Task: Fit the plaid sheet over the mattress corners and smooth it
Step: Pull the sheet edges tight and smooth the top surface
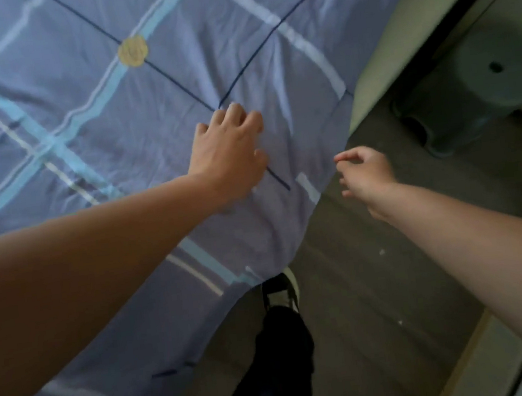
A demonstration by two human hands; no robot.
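Observation:
The plaid sheet (120, 116), blue-grey with pale blue, white and dark lines and a yellow round patch, covers the bed across the left and top of the head view. It drapes over the near corner and hangs down the side toward the floor. My left hand (228, 149) lies palm-down on the sheet close to that corner, its fingers loosely spread on the cloth. My right hand (364, 173) hovers off the bed's edge above the floor, fingers loosely curled, holding nothing. The mattress itself is hidden under the sheet.
A dark floor (360, 284) runs along the bed's right side. My leg in dark trousers and a shoe (280, 293) stands by the corner. A grey-green plastic stool (481, 84) sits at the right. A pale bed frame edge (410, 37) runs diagonally at the upper right.

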